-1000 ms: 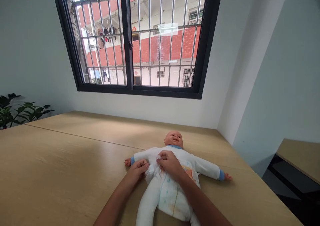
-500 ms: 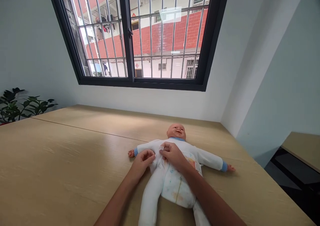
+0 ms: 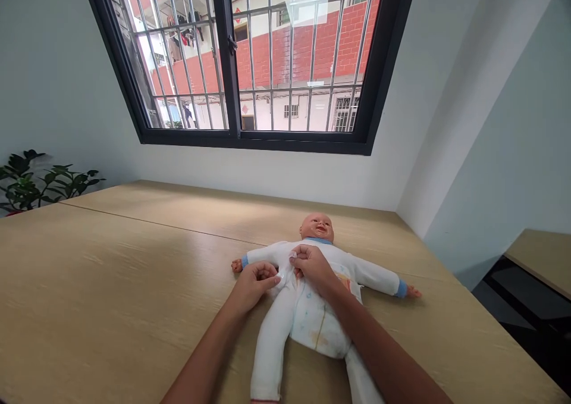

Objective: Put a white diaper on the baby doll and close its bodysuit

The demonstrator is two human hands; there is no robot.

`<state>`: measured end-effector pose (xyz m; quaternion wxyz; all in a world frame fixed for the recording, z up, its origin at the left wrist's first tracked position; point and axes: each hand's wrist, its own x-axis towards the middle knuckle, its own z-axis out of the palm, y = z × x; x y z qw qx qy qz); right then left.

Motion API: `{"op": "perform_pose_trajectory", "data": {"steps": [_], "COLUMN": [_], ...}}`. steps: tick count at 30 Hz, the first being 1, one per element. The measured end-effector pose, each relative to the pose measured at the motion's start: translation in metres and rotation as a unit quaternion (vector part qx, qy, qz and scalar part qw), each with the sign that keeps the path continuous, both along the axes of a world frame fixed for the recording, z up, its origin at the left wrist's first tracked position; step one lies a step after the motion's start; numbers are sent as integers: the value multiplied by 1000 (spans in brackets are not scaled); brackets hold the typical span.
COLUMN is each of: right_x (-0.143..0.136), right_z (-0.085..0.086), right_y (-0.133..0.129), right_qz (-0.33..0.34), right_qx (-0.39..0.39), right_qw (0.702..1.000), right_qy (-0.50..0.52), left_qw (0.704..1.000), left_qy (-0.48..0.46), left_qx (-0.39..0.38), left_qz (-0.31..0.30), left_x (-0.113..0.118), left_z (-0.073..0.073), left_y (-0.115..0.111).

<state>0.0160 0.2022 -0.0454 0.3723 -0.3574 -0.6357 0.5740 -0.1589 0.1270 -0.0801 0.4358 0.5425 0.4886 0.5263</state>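
A baby doll (image 3: pixel 317 228) lies on its back on the wooden table, arms spread, in a white suit with blue cuffs and collar. A printed diaper (image 3: pixel 317 323) sits around its hips over the suit. At the diaper's left side edge, by the doll's waist, my left hand (image 3: pixel 259 282) pinches white material between thumb and fingers. My right hand (image 3: pixel 312 267) rests over the doll's belly, its thumb and index finger closed on a small whitish tab. My right forearm covers part of the diaper.
The wooden table (image 3: pixel 134 285) spreads widely to the left. Behind it is a barred window (image 3: pixel 256 139) in a pale wall. A green plant (image 3: pixel 49 184) stands at the far left, and a dark-sided cabinet (image 3: pixel 542 261) at the right.
The view has tilted slightly, so the doll and table appear higher. Both hands keep nearly the same places, with the left hand's fingertips a little closer over the diaper edge.
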Motion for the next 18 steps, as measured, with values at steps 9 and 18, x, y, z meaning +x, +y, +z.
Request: {"op": "perform_pose_trajectory", "data": {"steps": [9,18], "right_x": [1,4], "right_z": [3,-1], "right_y": [-2,2], "right_qz": [-6,-21], "right_qx": [-9,86], "right_qw": [1000,995], "right_qy": [12,-55], "left_qw": [1000,992], "left_qy": [-14,-110], "left_qx": [-3,-48], "left_qz": [4,-46], "left_x": [-2,2], "left_z": [1,-9], "left_y": [-1,2]}}
